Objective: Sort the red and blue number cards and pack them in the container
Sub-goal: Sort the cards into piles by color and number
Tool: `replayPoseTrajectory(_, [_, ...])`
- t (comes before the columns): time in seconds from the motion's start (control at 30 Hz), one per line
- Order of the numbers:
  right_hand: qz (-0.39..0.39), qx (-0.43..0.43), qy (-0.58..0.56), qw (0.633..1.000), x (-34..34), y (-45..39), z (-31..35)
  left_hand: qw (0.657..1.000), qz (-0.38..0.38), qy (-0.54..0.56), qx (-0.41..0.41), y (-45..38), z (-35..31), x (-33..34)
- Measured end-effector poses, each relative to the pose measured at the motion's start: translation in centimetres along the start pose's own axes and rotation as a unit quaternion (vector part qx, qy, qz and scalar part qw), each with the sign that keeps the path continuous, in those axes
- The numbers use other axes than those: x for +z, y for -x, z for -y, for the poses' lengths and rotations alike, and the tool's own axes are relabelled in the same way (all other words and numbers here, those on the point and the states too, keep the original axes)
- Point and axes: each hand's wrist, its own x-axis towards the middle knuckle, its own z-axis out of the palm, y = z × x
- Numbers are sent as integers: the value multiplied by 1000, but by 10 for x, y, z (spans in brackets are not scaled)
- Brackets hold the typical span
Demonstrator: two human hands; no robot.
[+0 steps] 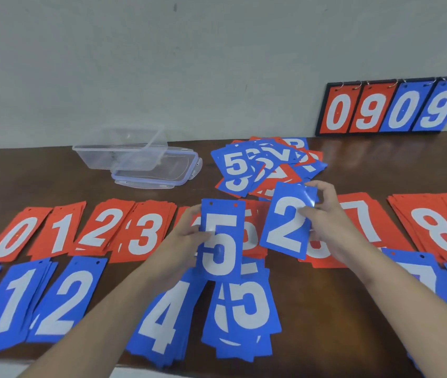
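My left hand [187,236] pinches a blue 5 card [221,238] by its left edge, above the blue 5 pile [244,309]. My right hand [323,214] holds a blue 2 card [287,222] by its right edge, tilted, just right of the 5 card. A mixed heap of red and blue cards [266,166] lies behind them. Red piles run in a row: 0 [15,233], 1 [59,230], 2 [99,227], 3 [146,230]. Blue piles lie nearer: 1 [12,301], 2 [64,301], 4 [162,317]. The clear plastic container [120,150] stands at the back left.
The container's lid [159,173] lies under and beside it. A flip scoreboard [391,107] reading 0909 leans on the wall at the back right. Red 7 [361,214] and 8 [446,230] piles and more blue piles [435,276] fill the right side.
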Motion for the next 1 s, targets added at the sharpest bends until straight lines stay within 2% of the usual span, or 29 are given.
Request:
replayPoseTrajectory(0.13, [0,-10,0,1000,-4,0,3,993,-66,-86,-45,7,6,7])
replayPoseTrajectory(0.23, [9,-20,11,1000,-9,-2,6,975,-70,-198,-76,13,6,18])
replayPoseTrajectory(0.37, [29,-31,34,999,-10,-5,14,919,-86,-383,-47,15,15,27])
replayPoseTrajectory(0.47, [29,-45,28,998,-8,-7,23,877,-119,-466,-9,19,17,29])
replayPoseTrajectory(0.6, [48,-50,5,998,5,-7,33,868,-165,-469,9,28,18,13])
replayPoseTrajectory(0.73, [123,-34,15,992,46,-5,34,869,-209,-449,3,41,22,-20])
replayPoseTrajectory(0.87, [211,-15,40,977,115,5,28,863,-269,-429,0,69,29,-70])
replayPoseTrajectory(1.0, [263,-33,83,961,194,20,22,853,-334,-399,-31,102,38,-131])
